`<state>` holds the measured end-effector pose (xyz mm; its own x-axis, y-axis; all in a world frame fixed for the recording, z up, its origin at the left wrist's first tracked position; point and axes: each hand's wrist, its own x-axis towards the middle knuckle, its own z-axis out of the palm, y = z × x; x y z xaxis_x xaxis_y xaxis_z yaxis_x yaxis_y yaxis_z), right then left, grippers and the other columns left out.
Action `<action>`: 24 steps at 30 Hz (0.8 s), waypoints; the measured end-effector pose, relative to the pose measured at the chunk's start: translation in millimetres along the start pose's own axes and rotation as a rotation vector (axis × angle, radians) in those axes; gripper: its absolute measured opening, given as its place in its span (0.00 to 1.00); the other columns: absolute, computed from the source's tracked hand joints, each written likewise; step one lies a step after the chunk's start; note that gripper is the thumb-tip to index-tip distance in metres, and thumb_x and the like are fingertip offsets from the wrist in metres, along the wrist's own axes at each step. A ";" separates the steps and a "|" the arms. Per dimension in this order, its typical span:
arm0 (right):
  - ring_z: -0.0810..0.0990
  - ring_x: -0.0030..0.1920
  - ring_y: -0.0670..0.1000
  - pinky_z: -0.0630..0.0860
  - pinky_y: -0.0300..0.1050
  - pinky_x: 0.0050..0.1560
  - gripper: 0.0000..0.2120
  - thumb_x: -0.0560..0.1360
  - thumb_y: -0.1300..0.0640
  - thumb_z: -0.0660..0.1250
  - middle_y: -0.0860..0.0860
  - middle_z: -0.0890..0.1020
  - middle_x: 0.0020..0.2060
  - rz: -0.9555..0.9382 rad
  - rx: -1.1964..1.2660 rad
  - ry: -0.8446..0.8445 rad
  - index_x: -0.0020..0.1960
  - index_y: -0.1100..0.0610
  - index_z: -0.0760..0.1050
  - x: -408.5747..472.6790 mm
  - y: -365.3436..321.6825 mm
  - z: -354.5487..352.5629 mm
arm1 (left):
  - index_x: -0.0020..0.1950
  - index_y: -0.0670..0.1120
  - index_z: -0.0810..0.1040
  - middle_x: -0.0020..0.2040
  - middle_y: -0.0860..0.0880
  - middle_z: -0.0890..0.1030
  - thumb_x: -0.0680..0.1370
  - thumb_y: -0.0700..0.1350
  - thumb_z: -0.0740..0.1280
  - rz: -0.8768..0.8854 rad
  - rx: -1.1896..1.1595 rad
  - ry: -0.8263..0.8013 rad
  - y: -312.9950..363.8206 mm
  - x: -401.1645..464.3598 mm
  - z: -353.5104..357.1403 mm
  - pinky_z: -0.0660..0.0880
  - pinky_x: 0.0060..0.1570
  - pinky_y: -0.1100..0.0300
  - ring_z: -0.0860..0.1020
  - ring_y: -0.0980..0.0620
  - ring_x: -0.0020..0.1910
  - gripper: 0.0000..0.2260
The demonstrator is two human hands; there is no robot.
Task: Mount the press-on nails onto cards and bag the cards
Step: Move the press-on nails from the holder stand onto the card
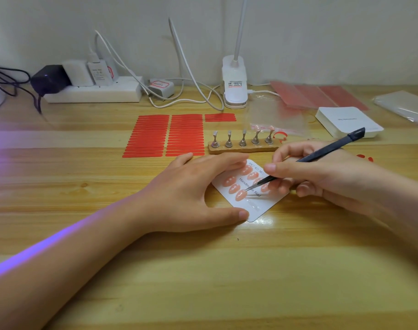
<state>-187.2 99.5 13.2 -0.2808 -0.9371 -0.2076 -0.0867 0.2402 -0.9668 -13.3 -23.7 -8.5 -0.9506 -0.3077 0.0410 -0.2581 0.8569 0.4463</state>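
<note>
Head view: white card (262, 206) with pink nails (241, 194) lies tilted on the table (203, 270). Left hand (191, 194) presses its edges with flat fingers, grip wide. Right hand (322, 177) pinches tweezers (305, 163) in a narrow grip, tip touching a nail. Bare wood lies in front.

The left hand (191, 196) hides the card's (262, 208) left edge. The bag (403, 106) runs off the right edge — print on the card stack (346, 120) is too small to read.
</note>
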 end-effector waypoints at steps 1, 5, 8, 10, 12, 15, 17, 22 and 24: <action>0.80 0.28 0.44 0.70 0.31 0.22 0.08 0.54 0.49 0.75 0.53 0.83 0.30 -0.003 -0.001 -0.004 0.29 0.50 0.78 -0.2 0.0 0.1 | 0.71 0.66 0.55 0.69 0.71 0.60 0.62 0.72 0.54 0.000 0.000 0.001 0.2 -0.1 0.0 0.48 0.72 0.56 0.54 0.78 0.62 0.37; 0.80 0.27 0.43 0.70 0.30 0.22 0.08 0.54 0.49 0.75 0.52 0.83 0.29 -0.011 0.008 0.005 0.29 0.49 0.78 0.4 0.2 0.3 | 0.71 0.66 0.55 0.69 0.71 0.60 0.62 0.72 0.54 0.002 -0.001 0.004 0.7 -0.2 -0.1 0.49 0.71 0.55 0.55 0.78 0.61 0.37; 0.80 0.27 0.43 0.70 0.30 0.22 0.09 0.55 0.50 0.75 0.53 0.83 0.29 -0.013 0.010 0.014 0.32 0.52 0.77 0.3 0.7 -0.8 | 0.71 0.66 0.55 0.69 0.71 0.60 0.62 0.72 0.54 0.003 -0.004 0.003 0.4 0.3 0.0 0.49 0.71 0.55 0.55 0.78 0.61 0.37; 0.80 0.27 0.43 0.70 0.30 0.22 0.11 0.56 0.51 0.75 0.53 0.83 0.29 -0.010 0.001 0.008 0.33 0.53 0.76 0.2 0.6 -0.4 | 0.70 0.66 0.55 0.69 0.70 0.60 0.62 0.72 0.54 0.003 -0.005 0.002 0.0 0.2 0.2 0.48 0.71 0.57 0.54 0.80 0.60 0.37; 0.80 0.27 0.43 0.70 0.30 0.22 0.10 0.55 0.50 0.75 0.52 0.83 0.29 -0.008 -0.001 0.007 0.32 0.52 0.77 0.2 0.4 0.2 | 0.70 0.66 0.55 0.69 0.70 0.60 0.62 0.72 0.54 0.005 -0.002 0.002 -0.5 0.2 0.7 0.48 0.71 0.57 0.53 0.81 0.58 0.37; 0.80 0.27 0.43 0.70 0.30 0.22 0.08 0.56 0.51 0.75 0.53 0.83 0.30 -0.002 0.010 0.010 0.30 0.51 0.77 0.6 0.0 -0.4 | 0.69 0.68 0.54 0.69 0.70 0.60 0.62 0.72 0.54 0.008 0.001 0.001 -0.5 0.3 0.7 0.48 0.71 0.58 0.53 0.81 0.59 0.35; 0.80 0.27 0.44 0.69 0.30 0.21 0.06 0.57 0.52 0.75 0.53 0.83 0.30 0.007 0.025 0.011 0.29 0.51 0.78 1.3 -0.5 -1.4 | 0.70 0.67 0.54 0.69 0.70 0.60 0.62 0.72 0.54 0.005 0.000 0.000 -0.3 0.2 0.4 0.48 0.71 0.57 0.54 0.79 0.60 0.36; 0.80 0.27 0.44 0.69 0.30 0.21 0.07 0.57 0.52 0.74 0.54 0.83 0.30 0.015 0.017 0.013 0.30 0.52 0.77 1.7 -0.3 -1.5 | 0.71 0.65 0.55 0.69 0.70 0.61 0.62 0.72 0.54 0.001 -0.002 0.005 0.3 -0.1 0.0 0.49 0.71 0.55 0.55 0.76 0.61 0.37; 0.80 0.27 0.44 0.69 0.30 0.20 0.06 0.56 0.52 0.75 0.53 0.83 0.29 0.015 0.030 0.016 0.29 0.51 0.78 1.4 -0.5 -2.1 | 0.71 0.65 0.55 0.69 0.70 0.60 0.62 0.72 0.54 0.002 0.001 0.003 -0.1 0.1 0.2 0.49 0.71 0.57 0.54 0.77 0.61 0.37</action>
<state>-189.6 98.7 13.6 -0.2969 -0.9292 -0.2199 -0.0535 0.2461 -0.9678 -13.4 -23.8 -8.7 -0.9506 -0.3072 0.0445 -0.2564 0.8579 0.4452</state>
